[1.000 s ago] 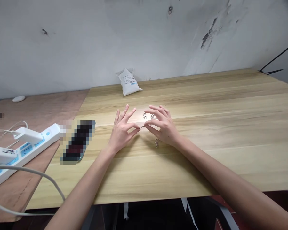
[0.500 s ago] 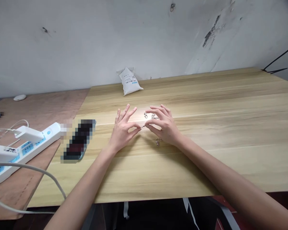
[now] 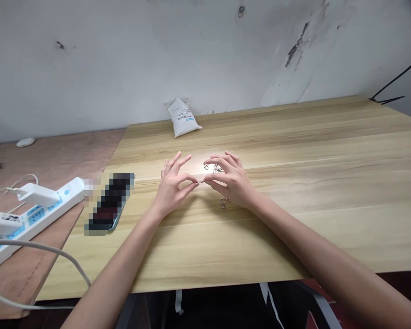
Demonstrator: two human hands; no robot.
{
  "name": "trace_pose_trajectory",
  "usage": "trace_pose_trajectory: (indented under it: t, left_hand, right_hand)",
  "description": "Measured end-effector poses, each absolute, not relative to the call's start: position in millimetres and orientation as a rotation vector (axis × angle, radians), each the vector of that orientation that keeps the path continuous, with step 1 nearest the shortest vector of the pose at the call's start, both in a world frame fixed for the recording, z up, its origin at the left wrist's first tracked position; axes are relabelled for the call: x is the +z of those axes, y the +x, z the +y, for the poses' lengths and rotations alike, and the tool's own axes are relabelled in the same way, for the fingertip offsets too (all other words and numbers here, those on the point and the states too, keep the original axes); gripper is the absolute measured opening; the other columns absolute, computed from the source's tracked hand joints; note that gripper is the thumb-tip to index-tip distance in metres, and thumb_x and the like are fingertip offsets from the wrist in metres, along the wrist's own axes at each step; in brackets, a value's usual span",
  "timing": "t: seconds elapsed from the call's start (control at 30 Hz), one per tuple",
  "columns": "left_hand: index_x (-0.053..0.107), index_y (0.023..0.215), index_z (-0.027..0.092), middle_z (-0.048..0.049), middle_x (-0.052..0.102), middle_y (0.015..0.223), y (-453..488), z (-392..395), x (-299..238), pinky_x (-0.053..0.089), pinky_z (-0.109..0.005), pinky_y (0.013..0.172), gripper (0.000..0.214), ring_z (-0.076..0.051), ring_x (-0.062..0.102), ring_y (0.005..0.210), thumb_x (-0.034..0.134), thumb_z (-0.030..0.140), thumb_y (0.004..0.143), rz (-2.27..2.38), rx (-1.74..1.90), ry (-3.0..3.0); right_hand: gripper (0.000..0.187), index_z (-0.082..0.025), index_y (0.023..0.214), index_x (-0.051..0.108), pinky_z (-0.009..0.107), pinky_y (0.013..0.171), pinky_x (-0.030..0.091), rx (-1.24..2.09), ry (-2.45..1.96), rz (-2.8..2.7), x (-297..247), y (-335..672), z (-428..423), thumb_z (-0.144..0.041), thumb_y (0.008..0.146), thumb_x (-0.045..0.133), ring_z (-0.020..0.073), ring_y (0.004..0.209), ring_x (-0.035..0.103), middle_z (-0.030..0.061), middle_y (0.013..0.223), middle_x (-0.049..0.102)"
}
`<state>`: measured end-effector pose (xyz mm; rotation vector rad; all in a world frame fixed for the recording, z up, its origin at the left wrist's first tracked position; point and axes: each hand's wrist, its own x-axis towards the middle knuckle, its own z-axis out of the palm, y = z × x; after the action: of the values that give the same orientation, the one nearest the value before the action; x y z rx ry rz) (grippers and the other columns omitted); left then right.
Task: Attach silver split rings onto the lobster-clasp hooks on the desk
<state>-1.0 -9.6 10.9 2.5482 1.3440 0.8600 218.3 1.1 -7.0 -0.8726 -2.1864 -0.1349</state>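
My left hand (image 3: 173, 189) pinches one end of a small silvery metal piece (image 3: 201, 182) between thumb and index finger, with the other fingers spread upward. Facing it, my right hand (image 3: 231, 178) pinches the opposite end the same way. The piece is too small and covered for its exact kind to show. Just behind the right fingers lies a little heap of metal clasps (image 3: 218, 169), partly hidden by that hand. One loose clasp (image 3: 206, 167) rests left of the heap. Another metal clasp with rings (image 3: 222, 204) lies below the right palm, nearer the table's front edge.
A white labelled packet (image 3: 184, 119) stands against the wall. A phone (image 3: 113, 201), blurred out, lies left of my left arm. Farther left, a white power strip (image 3: 71, 192) with chargers and a looping cable (image 3: 60, 251) occupies the brown surface (image 3: 99, 141).
The fingertips of both hands have drawn slightly closer together around the metal piece, less of which shows now. The whole view has shifted a little; the things on the table stay put.
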Motion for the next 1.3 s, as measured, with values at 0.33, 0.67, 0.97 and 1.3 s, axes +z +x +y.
trace_pose_trajectory:
  t: [0.33,0.67,0.97,1.3]
  left_hand:
    - [0.071,0.081,0.024,-0.0040,0.050,0.144,-2,-10,18,0.024,-0.057,0.116,0.007,-0.028,0.029,0.144,0.068,0.028,0.086,1.363,1.073,2.368]
    - [0.072,0.081,0.025,-0.0025,0.056,0.136,5,-12,15,0.029,-0.053,0.115,0.004,-0.027,0.035,0.141,0.070,0.028,0.084,1.344,1.117,2.263]
    - [0.072,0.081,0.025,-0.0026,0.059,0.131,10,-15,14,0.031,-0.051,0.114,0.003,-0.025,0.039,0.137,0.071,0.028,0.083,1.320,1.121,2.231]
    - [0.072,0.081,0.026,-0.0024,0.058,0.133,6,-13,13,0.032,-0.050,0.114,0.005,-0.025,0.038,0.138,0.071,0.030,0.084,1.240,1.009,2.244]
  right_hand:
    - [0.018,-0.027,0.085,0.072,0.046,0.109,0.029,-0.138,-0.872,-2.206,-10,222,5,-0.027,0.094,0.057,0.0191,0.106,0.058,0.0041,0.112,0.067]
    - [0.013,-0.020,0.085,0.067,0.043,0.104,0.032,-0.057,-1.017,-2.275,-8,208,-5,-0.026,0.092,0.057,0.0209,0.099,0.058,0.0067,0.104,0.066]
    - [0.016,-0.024,0.092,0.070,0.044,0.105,0.030,0.003,-1.033,-2.238,-12,209,-4,-0.029,0.095,0.055,0.0199,0.095,0.057,0.0046,0.100,0.067]
    - [0.020,-0.021,0.089,0.066,0.047,0.107,0.027,0.049,-0.986,-2.305,-11,209,-4,-0.028,0.097,0.050,0.0206,0.096,0.056,0.0051,0.096,0.067]
